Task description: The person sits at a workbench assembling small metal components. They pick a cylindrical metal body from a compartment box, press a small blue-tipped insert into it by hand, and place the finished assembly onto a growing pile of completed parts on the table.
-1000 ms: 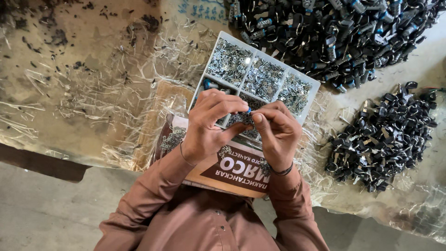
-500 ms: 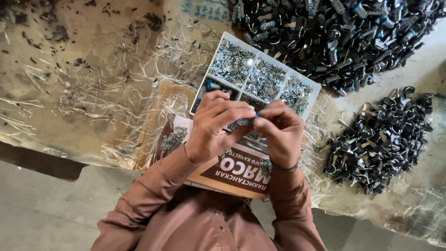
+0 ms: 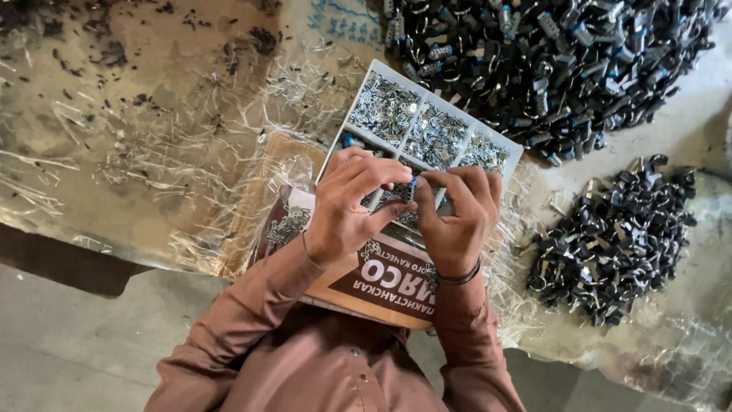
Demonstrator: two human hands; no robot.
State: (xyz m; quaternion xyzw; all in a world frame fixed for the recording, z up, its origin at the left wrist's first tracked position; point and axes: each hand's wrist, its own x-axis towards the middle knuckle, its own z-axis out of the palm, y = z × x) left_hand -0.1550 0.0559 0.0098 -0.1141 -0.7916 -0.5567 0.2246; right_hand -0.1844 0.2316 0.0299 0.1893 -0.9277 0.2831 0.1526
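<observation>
Both hands, left hand (image 3: 347, 206) and right hand (image 3: 455, 217), pinch with their fingers one small dark padlock part (image 3: 405, 191) above the white divided tray (image 3: 427, 130) of metal bits.

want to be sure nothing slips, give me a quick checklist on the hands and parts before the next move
1. Small part pinched by both hands: ok.
2. Left hand and right hand meet over the divided tray: ok.
3. Tray compartments stocked with small metal pieces: ok.
4. Tray sitting level on the cardboard box: cannot tell.
5. Black parts pile within reach: ok.
</observation>
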